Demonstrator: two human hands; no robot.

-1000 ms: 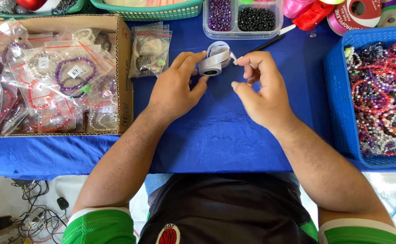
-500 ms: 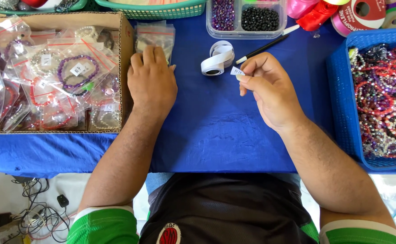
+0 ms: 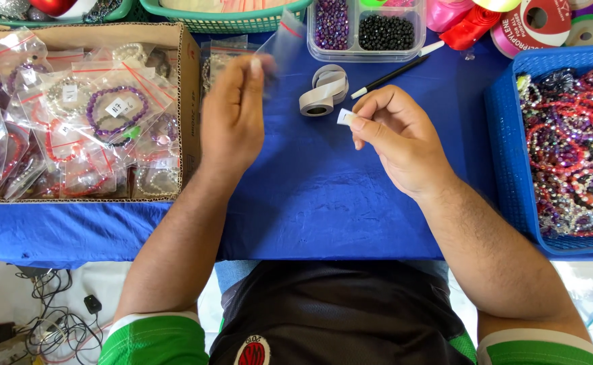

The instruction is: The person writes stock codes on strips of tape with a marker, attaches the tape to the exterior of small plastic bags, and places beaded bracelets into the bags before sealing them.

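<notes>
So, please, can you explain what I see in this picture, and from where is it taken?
The camera sits on a person's head and looks down at their two bare hands over a blue cloth. The left hand lifts a small clear bag, blurred by motion. The right hand pinches a small white label. Between them lies a roll of grey tape and a thin black pen. On the left, a cardboard box holds bagged bracelets; on the right, a blue basket holds loose beaded ones.

Left hand (image 3: 232,115) raised, fingers pinched, blurred. Right hand (image 3: 398,138) curled, thumb-forefinger grip closed.
</notes>
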